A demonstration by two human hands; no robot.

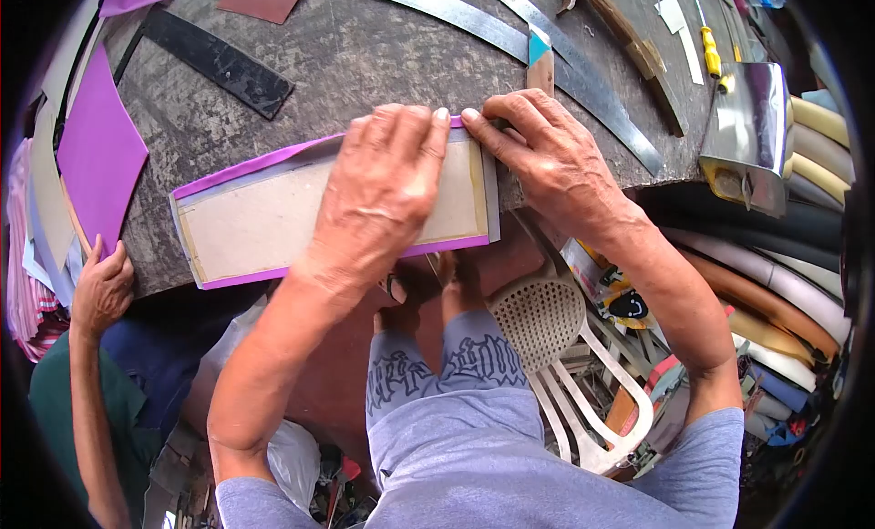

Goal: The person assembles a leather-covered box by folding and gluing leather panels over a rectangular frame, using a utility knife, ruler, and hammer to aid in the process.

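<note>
A long cream panel (pixel 251 228) lies at the near edge of the worktable, with purple sheet material (pixel 246 174) folded over its long edges. My left hand (pixel 378 187) rests across the panel, fingers bent together and thumb tip on the far purple fold. Beside it, my right hand (pixel 551 151) pinches the same fold near the panel's right end, fingers curled. The two thumb tips are close together. Just beyond my right knuckles a wooden piece with a teal tip (pixel 540 60) sticks out; its lower end is hidden by the hand.
Metal strips (pixel 437 10), a black bar (pixel 219 62), a wooden stick (pixel 638 55) and a yellow-handled screwdriver (pixel 710 51) lie on the worktable (pixel 365 64). At left, another person's hand (pixel 102 292) touches a purple piece (pixel 100 151). A plastic chair (pixel 542 324) stands below, rolled materials (pixel 756 292) at right.
</note>
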